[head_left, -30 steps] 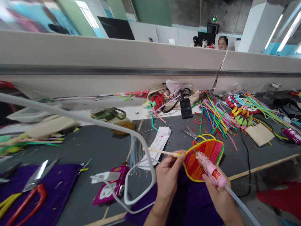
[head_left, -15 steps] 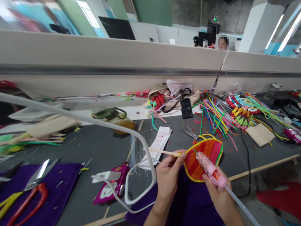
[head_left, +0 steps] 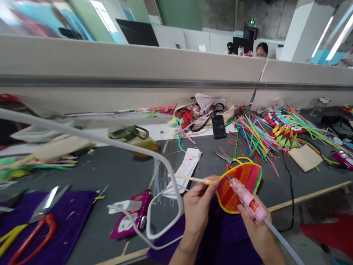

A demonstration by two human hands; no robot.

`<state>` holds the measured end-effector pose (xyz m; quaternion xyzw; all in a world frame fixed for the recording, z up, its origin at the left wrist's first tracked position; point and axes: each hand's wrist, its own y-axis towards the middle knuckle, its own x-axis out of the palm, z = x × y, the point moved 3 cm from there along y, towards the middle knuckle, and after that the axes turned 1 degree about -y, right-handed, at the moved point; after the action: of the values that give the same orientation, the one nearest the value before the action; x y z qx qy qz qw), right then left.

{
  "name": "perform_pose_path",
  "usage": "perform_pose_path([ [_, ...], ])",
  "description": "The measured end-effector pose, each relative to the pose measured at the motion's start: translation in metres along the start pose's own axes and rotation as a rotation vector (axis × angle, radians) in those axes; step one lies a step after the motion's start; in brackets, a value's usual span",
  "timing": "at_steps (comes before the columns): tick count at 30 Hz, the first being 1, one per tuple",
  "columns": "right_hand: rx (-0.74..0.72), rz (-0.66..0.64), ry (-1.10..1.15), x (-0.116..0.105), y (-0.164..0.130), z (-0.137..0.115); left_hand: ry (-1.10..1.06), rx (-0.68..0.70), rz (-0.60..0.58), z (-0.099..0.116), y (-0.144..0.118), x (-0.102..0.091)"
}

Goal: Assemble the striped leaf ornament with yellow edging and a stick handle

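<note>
In the head view my left hand [head_left: 197, 206] pinches the yellow-edged stem end of a fan-shaped craft piece [head_left: 239, 175]. Rows of red, orange and pink strips fill the piece, and its border is yellow with some green at the right. A pale wrapped stick [head_left: 190, 178] runs left from my left fingertips. My right hand [head_left: 256, 224] is closed round a pink hot glue gun [head_left: 248, 202] whose metal nozzle lies over the red strips; whether it touches them I cannot tell. A clear glue stick [head_left: 284, 239] trails from the gun's back end.
A white tube stand [head_left: 178, 184] curves across the left side. Red-and-yellow-handled scissors [head_left: 45, 221] lie on purple cloth [head_left: 74, 206]. Small scissors [head_left: 224, 156], a black phone [head_left: 218, 127], white paper strips [head_left: 187, 163] and colourful pipe cleaners [head_left: 253, 136] are spread behind the craft piece.
The craft piece has shifted very slightly to the right. Both hands keep nearly the same pose, with the glue gun nozzle over the strips.
</note>
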<state>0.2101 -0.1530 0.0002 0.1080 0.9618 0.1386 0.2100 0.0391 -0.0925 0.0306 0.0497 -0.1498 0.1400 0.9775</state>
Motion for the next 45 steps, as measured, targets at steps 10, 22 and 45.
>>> perform_pose_path([
  [10,-0.029,0.023,-0.027,-0.002,0.000,-0.011,0.010,0.001,0.003,0.000,-0.001,0.000],
  [22,-0.014,0.002,-0.001,0.000,-0.002,-0.013,0.002,0.037,-0.019,0.001,-0.001,0.000],
  [45,-0.076,0.013,-0.032,0.006,-0.005,-0.012,-0.019,0.026,-0.045,-0.002,-0.001,0.000],
])
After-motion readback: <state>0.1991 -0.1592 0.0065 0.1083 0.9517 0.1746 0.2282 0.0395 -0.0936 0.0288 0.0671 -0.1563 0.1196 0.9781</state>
